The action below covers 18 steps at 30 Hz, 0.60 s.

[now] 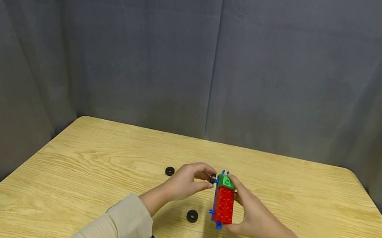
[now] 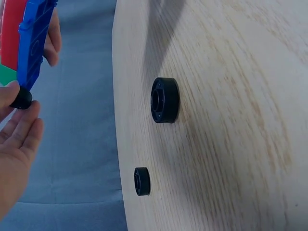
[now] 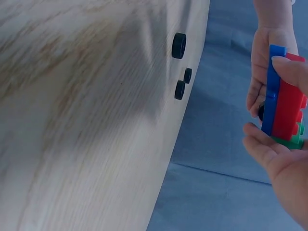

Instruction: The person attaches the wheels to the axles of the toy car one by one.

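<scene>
A toy vehicle of building bricks is held above the table, with a red studded brick [image 1: 225, 204], a green sloped brick [image 1: 227, 181] at its far end and a blue base [image 2: 36, 45]. My right hand [image 1: 257, 220] grips it along its length, thumb at the near end and fingers towards the green end. Between thumb and fingers, my left hand [image 1: 186, 181] pinches a small black wheel [image 2: 21, 98] right at a blue axle stub on the base's left side. Another blue stub [image 1: 211, 211] sticks out bare nearer me.
Loose black wheels lie flat on the wooden table [image 1: 96, 187]: one wheel [image 1: 192, 216] below the left hand, another wheel [image 1: 169, 171] farther back. The right wrist view shows three, including this one [image 3: 179, 45]. A grey curtain [image 1: 139, 64] hangs behind the table.
</scene>
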Motion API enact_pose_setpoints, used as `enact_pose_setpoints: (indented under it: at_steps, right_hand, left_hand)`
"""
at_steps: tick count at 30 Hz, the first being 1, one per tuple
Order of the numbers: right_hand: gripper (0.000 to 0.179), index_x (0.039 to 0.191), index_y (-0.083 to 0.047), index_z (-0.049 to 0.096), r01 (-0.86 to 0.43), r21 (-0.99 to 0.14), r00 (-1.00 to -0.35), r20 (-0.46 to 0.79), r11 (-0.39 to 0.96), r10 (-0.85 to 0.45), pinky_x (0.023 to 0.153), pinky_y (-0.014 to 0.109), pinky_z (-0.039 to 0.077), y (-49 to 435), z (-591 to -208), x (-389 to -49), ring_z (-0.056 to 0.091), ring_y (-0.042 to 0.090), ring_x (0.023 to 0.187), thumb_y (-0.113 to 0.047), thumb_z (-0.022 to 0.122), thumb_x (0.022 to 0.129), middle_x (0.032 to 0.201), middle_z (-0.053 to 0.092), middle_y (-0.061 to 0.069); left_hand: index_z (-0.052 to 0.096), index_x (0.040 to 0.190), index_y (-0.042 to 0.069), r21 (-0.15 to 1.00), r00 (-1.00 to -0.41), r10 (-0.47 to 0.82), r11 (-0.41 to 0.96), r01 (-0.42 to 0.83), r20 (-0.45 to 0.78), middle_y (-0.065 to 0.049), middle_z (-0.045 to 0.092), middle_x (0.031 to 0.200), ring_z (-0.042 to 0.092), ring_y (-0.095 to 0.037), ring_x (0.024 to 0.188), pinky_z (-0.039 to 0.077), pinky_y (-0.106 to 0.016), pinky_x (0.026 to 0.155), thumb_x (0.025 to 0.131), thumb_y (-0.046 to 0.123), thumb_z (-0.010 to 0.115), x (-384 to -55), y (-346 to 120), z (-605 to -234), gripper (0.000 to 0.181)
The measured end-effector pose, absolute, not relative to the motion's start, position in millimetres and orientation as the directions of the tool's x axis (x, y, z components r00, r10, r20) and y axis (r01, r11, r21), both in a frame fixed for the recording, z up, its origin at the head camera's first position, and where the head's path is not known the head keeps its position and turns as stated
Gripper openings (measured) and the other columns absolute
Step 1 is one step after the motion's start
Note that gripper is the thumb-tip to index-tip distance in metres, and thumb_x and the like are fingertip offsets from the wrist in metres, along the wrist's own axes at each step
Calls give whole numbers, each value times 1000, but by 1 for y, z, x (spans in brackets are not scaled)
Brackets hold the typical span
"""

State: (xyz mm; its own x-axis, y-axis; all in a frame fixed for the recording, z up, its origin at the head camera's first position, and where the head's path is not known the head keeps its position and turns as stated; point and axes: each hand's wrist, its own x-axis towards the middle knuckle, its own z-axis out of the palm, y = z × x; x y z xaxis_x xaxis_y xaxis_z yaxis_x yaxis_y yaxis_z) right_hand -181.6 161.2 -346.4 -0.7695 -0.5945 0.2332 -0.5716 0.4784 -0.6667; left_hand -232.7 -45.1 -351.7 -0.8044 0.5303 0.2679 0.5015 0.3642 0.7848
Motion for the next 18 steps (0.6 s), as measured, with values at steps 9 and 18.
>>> enact_pose_setpoints:
  at_steps: [9, 18]
  right_hand:
    - [109, 138, -5, 2, -543, -682, -796, 233, 490, -559, 90, 40, 33, 162, -348, -179, 42, 32, 111, -8, 78, 60, 133, 27, 22]
    - [106, 137, -3, 7, -542, -723, -779, 241, 429, -579, 91, 40, 33, 160, -351, -179, 40, 29, 114, -5, 78, 58, 129, 35, 19]
  left_hand:
    - [57, 106, 8, 807, -813, 516, 342, 482, 268, -2, 57, 104, 56, -13, 92, 45, -23, 75, 81, 15, 60, -231, -45, -349, 26]
    - [57, 107, 7, 818, -824, 512, 349, 458, 244, -5, 57, 105, 55, -15, 93, 45, -25, 75, 81, 14, 60, -229, -44, -351, 27]
